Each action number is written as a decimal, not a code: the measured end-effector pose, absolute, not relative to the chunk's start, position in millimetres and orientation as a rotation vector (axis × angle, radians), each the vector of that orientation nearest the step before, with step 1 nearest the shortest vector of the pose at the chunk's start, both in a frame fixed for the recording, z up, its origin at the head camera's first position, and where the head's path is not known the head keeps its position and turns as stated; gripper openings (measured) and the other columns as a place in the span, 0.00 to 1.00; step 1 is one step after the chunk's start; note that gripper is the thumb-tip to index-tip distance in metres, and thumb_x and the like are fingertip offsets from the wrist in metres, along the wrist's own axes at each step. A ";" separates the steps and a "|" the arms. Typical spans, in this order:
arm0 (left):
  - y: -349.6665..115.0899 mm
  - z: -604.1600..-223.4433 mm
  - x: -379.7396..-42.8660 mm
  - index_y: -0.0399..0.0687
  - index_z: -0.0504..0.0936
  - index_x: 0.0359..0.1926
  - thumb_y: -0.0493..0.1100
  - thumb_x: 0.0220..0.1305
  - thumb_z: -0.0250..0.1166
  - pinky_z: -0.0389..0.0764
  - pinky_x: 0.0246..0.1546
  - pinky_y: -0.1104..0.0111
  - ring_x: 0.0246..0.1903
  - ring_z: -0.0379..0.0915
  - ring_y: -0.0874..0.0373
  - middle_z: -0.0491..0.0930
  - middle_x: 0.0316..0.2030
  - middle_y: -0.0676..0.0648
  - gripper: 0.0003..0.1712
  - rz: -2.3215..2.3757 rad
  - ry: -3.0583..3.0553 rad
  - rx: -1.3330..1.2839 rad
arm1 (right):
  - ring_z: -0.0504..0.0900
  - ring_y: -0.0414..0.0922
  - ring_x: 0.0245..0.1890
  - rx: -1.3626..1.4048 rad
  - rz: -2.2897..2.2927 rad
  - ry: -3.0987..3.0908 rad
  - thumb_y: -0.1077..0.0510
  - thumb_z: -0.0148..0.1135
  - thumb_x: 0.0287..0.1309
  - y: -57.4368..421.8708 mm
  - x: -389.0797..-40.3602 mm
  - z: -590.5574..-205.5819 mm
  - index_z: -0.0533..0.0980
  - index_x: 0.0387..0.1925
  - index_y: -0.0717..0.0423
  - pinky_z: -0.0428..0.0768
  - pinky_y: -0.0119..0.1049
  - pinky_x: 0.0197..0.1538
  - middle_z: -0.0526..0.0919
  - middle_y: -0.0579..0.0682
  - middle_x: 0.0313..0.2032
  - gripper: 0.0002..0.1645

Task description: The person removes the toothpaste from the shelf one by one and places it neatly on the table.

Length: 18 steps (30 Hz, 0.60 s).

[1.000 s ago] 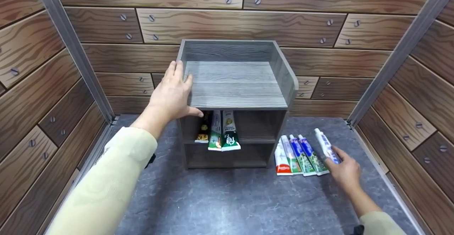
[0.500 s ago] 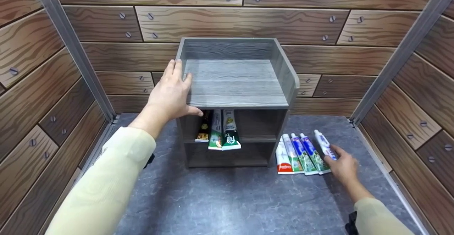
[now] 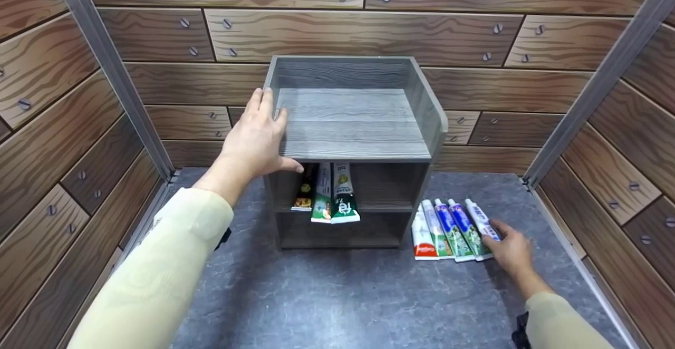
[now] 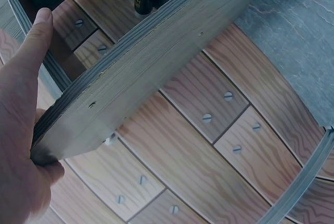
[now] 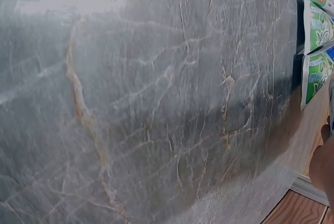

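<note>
My left hand (image 3: 253,141) grips the left side of a small grey wood-grain shelf unit (image 3: 353,122); in the left wrist view the thumb and fingers lie on either side of the panel (image 4: 141,72). On its middle shelf lie a black tube (image 3: 304,193), a green-and-white tube (image 3: 322,196) and a dark green toothpaste tube (image 3: 344,196). To the right, my right hand (image 3: 510,249) pinches a white-and-blue toothpaste tube (image 3: 479,216) by its lower end, alongside a row with a red-and-white tube (image 3: 423,241), a pale green-ended tube (image 3: 439,235) and two blue-and-green tubes (image 3: 454,235).
The unit stands on a grey marbled floor (image 3: 327,296), its top tray walled at the sides and back. Wood-print panels (image 3: 337,35) close off the back and both sides, with metal strips (image 3: 585,85) at the corners.
My right hand has brought the white-and-blue tube left and down, up against the row's right end. The left hand keeps its hold on the shelf unit.
</note>
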<state>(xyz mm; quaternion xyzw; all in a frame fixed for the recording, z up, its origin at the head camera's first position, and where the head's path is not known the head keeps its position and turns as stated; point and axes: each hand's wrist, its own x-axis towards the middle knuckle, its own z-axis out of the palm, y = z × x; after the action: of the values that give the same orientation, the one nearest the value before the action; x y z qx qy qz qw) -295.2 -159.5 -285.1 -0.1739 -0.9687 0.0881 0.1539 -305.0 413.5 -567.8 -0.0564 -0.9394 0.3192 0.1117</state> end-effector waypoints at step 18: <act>-159.2 -283.5 -295.2 0.33 0.65 0.78 0.85 0.46 0.69 0.57 0.79 0.48 0.79 0.42 0.26 0.47 0.78 0.20 0.75 0.247 -2.796 -0.497 | 0.74 0.74 0.65 -0.114 0.951 -2.809 0.59 0.68 0.67 422.2 -310.8 -572.6 0.71 0.68 0.75 0.71 0.67 0.67 0.76 0.75 0.63 0.34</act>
<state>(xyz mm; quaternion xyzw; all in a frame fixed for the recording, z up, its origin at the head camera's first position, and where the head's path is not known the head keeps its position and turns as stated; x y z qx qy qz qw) -295.2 -159.2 -283.5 -0.1726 -0.9705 0.0856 0.1449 -310.8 422.2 -572.6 -0.0383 -0.9429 0.3192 0.0868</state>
